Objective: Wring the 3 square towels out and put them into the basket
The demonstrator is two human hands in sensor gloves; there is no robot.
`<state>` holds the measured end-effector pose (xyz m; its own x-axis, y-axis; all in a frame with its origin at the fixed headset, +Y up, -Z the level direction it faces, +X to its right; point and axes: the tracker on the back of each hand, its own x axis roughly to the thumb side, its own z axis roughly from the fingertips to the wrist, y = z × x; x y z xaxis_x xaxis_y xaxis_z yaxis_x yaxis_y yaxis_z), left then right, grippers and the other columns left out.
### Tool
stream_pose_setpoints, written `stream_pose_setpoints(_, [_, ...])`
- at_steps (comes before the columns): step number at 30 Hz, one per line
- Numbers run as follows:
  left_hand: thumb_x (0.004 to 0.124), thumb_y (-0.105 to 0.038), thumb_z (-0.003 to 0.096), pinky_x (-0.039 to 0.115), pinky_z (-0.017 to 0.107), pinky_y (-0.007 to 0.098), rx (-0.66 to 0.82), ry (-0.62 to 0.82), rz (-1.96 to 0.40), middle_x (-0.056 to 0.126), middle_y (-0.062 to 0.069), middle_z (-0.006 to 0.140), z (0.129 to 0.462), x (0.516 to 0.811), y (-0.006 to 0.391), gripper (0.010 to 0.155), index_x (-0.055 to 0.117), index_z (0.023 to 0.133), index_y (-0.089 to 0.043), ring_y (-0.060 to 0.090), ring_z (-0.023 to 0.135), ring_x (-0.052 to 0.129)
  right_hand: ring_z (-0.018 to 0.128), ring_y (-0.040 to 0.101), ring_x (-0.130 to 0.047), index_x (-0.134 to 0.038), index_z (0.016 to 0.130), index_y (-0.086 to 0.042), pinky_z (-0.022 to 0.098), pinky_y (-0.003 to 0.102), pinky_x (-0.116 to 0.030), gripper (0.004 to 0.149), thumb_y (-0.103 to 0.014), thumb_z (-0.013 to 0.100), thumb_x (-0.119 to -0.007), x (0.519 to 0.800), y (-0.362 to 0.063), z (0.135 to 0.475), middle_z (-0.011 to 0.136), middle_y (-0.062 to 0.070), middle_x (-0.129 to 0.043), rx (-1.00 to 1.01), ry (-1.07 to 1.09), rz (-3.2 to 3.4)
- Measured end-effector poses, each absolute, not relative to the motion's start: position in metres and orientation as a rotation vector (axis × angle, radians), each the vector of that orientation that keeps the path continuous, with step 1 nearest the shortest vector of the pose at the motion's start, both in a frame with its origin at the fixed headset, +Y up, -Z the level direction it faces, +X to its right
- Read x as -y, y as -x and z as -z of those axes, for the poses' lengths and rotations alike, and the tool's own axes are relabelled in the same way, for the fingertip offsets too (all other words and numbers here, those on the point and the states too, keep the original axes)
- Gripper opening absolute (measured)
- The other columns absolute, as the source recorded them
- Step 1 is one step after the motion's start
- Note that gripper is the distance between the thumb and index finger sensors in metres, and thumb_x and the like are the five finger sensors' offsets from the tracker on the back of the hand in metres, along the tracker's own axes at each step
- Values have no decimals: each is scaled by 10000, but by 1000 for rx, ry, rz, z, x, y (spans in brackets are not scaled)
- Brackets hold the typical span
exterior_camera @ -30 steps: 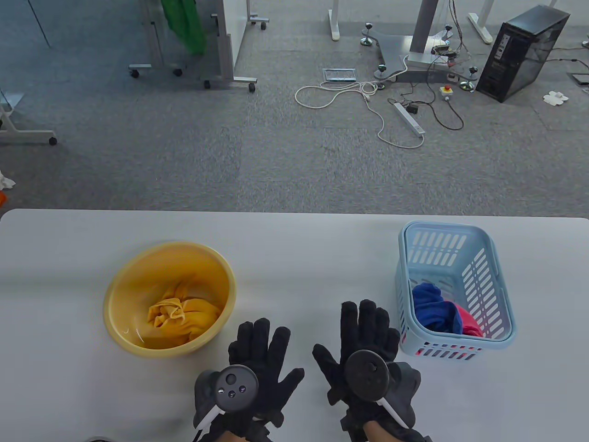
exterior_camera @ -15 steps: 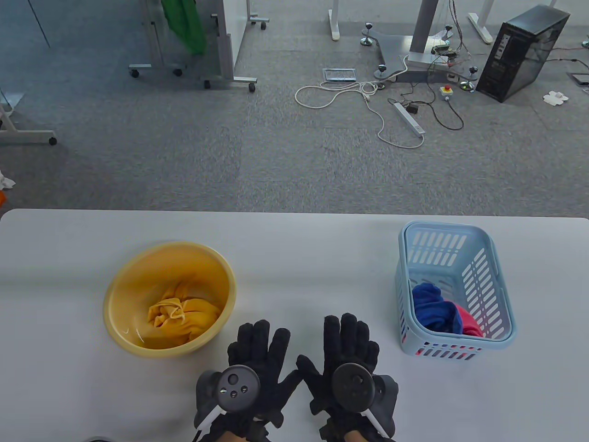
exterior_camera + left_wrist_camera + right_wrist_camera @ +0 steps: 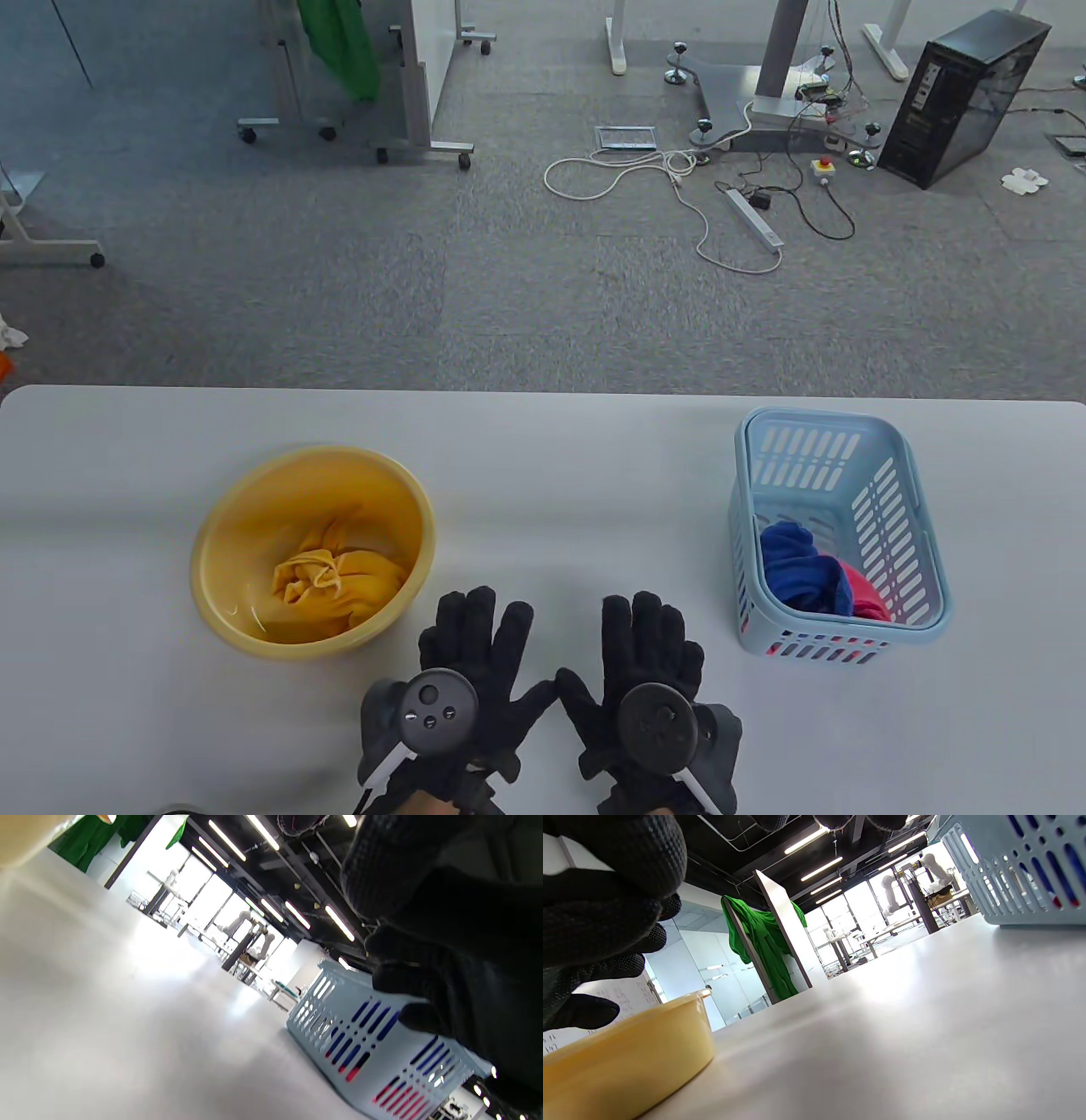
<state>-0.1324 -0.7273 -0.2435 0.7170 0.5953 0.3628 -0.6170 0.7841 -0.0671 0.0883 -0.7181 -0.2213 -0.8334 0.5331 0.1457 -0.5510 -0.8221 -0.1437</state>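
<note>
Two towels [image 3: 819,579] already lie in the basket [image 3: 920,543], one waits in the bowl [image 3: 246,509], so both hands [image 3: 475,671] [image 3: 649,675] rest flat, fingers spread, holding nothing.

right hand [image 3: 649,688] shifted left, beside left hand [image 3: 475,679]

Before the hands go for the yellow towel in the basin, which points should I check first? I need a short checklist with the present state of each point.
1. Left hand free, fingers straight: ok.
2. Right hand free, fingers straight: ok.
3. Yellow towel lies bunched in the yellow basin, uncovered: ok.
4. Blue towel and red towel already in the basket: ok.
5. Basket has free room at its far end: ok.
6. Water left in the basin: cannot tell.
</note>
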Motion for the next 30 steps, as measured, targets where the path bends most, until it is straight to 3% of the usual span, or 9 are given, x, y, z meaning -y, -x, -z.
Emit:
stream_pose_setpoints(7, [887, -540, 522, 163, 694, 742, 356, -86, -666, 182, 174, 1199, 251, 717, 145, 861, 395, 1180, -284, 473, 1085, 42, 1032, 591, -253, -266, 1153, -156, 697, 777, -262, 951, -573, 510, -828, 715, -83, 218, 1163, 248, -222, 230, -160, -2553])
stream_pose_setpoints(12, [889, -537, 521, 174, 696, 744, 325, -124, -540, 201, 176, 1201, 262, 689, 164, 854, 407, 1179, -284, 473, 1091, 60, 1030, 592, -252, -260, 1153, -154, 702, 774, -274, 945, -580, 514, -809, 714, -85, 218, 1161, 255, -217, 216, -167, -2511])
stream_pose_setpoints(15, [905, -566, 498, 233, 707, 739, 344, -185, -455, 156, 151, 1200, 266, 669, 173, 904, 345, 1175, -353, 468, 1098, 75, 1029, 594, -251, -262, 1154, -152, 701, 774, -273, 947, -582, 513, -811, 714, -86, 218, 1161, 258, -216, 209, -166, -2492])
stream_pose_setpoints(25, [885, -619, 487, 214, 718, 738, 134, -116, -155, 107, 119, 1203, 293, 634, 214, 943, 275, 1169, -390, 447, 1112, 52, 1030, 599, -245, -280, 1160, -155, 700, 779, -272, 963, -604, 504, -824, 699, -80, 210, 1165, 262, -210, 232, -257, -2461])
stream_pose_setpoints(30, [894, -613, 483, 222, 715, 746, -15, -53, -219, 196, 137, 1220, 305, 630, 247, 931, 312, 1174, -387, 461, 1129, 128, 1031, 600, -248, -290, 1161, -154, 698, 781, -272, 958, -601, 504, -826, 699, -82, 211, 1166, 263, -213, 211, -261, -2447])
